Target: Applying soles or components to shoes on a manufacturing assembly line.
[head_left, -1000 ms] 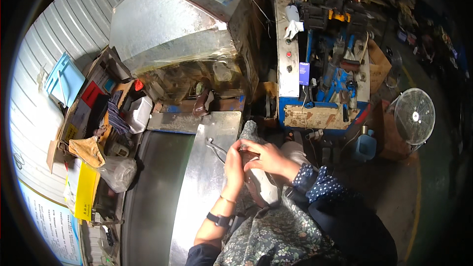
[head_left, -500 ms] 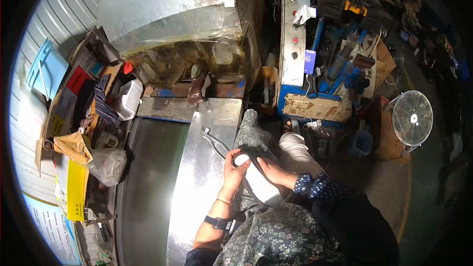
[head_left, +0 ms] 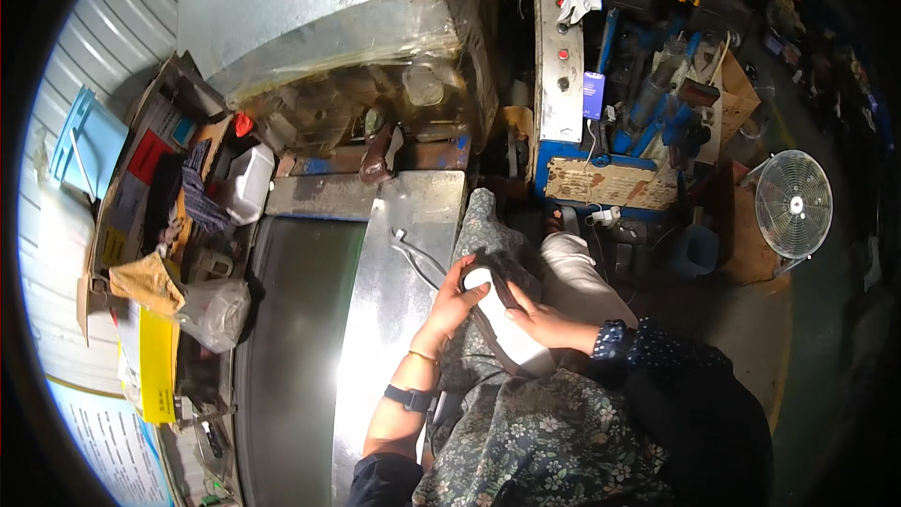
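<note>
A shoe (head_left: pixel 507 330) with a dark upper and a long white underside lies over my lap, the underside facing up. My left hand (head_left: pixel 454 298) is closed around its far end, the thumb lying on the white surface. Against the shoe's right edge, my right hand (head_left: pixel 542 321) is also closed, gripping the dark side; some of its fingers are hidden beneath. Left of the shoe, a pair of pincers (head_left: pixel 418 255) with grey handles rests on the shiny metal sheet (head_left: pixel 375 319).
A dark belt (head_left: pixel 296 319) runs left of the metal sheet. Beyond it stands a cluttered shelf with a plastic bag (head_left: pixel 214 312) and yellow cloth (head_left: pixel 147 284). A brown shoe (head_left: pixel 378 152) sits at the far ledge. Right are a blue machine (head_left: pixel 648 131) and a fan (head_left: pixel 794 205).
Both hands and the shoe have shifted slightly away from me and to the right. The view has moved a little too. Both hands keep hold of the shoe.
</note>
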Available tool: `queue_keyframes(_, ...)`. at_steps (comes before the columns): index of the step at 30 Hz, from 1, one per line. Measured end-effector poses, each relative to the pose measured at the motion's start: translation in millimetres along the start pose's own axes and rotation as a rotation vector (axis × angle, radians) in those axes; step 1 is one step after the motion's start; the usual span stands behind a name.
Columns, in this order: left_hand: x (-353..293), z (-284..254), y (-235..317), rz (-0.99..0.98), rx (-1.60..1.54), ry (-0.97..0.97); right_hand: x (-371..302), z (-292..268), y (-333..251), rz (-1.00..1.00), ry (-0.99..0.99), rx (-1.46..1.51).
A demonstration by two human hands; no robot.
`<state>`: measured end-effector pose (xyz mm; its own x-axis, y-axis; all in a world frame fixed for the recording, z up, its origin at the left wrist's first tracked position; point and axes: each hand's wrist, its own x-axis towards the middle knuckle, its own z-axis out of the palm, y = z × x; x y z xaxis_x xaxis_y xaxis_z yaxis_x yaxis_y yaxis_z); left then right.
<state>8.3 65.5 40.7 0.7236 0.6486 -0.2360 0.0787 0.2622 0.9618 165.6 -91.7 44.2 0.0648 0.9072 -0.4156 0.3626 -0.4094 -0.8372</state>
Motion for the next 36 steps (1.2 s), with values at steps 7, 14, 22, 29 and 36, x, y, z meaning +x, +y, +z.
queue_keyframes(7,-23.4,39.3,-15.8,0.003,0.522,0.629,23.0,0.0,-21.8,-0.004,0.053,0.095)
queue_keyframes(14,-29.8,-3.3,16.7,0.004,1.435,0.341,31.1,26.8,-41.6,-0.007,0.099,0.015)
queue_keyframes(22,-63.7,45.1,5.6,-0.093,0.899,0.428,23.5,20.6,-10.8,-0.094,0.183,0.365)
queue_keyframes(29,-24.6,20.2,20.9,-0.091,-0.845,0.412,43.9,-17.1,-67.8,-0.396,-0.134,0.642)
queue_keyframes(36,-45.8,61.5,38.0,0.051,-0.341,0.242,1.8,-73.8,-32.5,-0.324,0.065,0.961)
